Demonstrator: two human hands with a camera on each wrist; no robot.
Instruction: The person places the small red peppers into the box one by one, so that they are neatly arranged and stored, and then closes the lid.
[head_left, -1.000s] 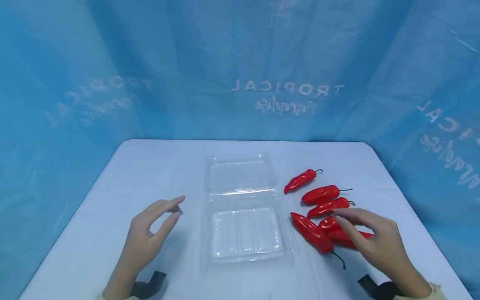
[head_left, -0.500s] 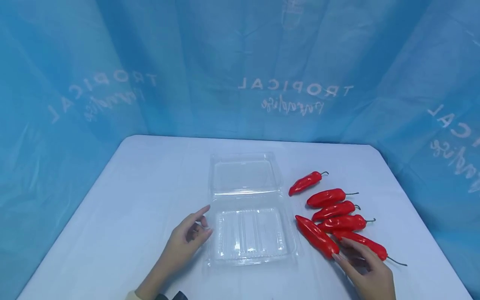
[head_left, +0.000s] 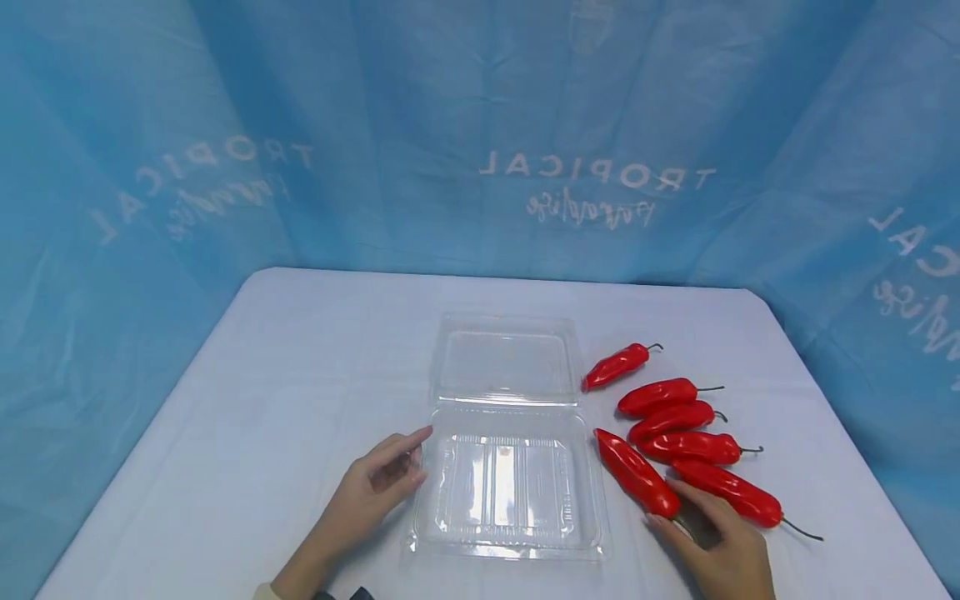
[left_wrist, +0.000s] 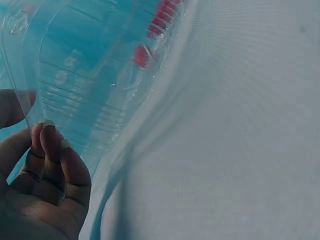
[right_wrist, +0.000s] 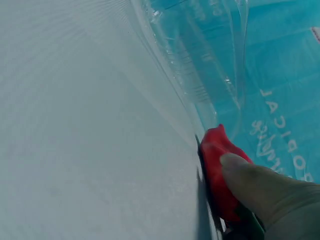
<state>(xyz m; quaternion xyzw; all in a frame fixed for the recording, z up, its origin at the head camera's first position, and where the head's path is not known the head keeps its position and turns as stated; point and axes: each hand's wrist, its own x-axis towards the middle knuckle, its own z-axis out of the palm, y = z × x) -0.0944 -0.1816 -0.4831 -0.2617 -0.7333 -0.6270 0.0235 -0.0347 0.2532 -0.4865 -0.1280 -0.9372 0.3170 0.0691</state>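
A clear plastic clamshell container (head_left: pixel 517 552) lies unfolded in mid-table, its lid (head_left: pixel 506 358) at the back. My left hand (head_left: pixel 367 492) pinches the left rim of its base; in the left wrist view, thumb and fingertips meet at the container's edge (left_wrist: pixel 80 95). To the right, a red chili pepper (head_left: pixel 637 475) lies slanted beside the container. Thumb and fingers of my right hand (head_left: pixel 720 542) grip its stem end. In the right wrist view the thumb presses on the pepper (right_wrist: pixel 217 165), while the other fingers are mostly hidden.
Several other red peppers with green stems, one of them the nearest long pepper (head_left: pixel 731 492), lie to the right and behind. The smallest-looking pepper (head_left: pixel 618 367) is close to the lid. A blue printed curtain (head_left: pixel 480 125) surrounds the white table (head_left: pixel 225 433).
My left hand has moved right to the container's rim, and the container has shifted slightly. My right hand has come down and left from above the peppers to the nearest pepper's stem end.
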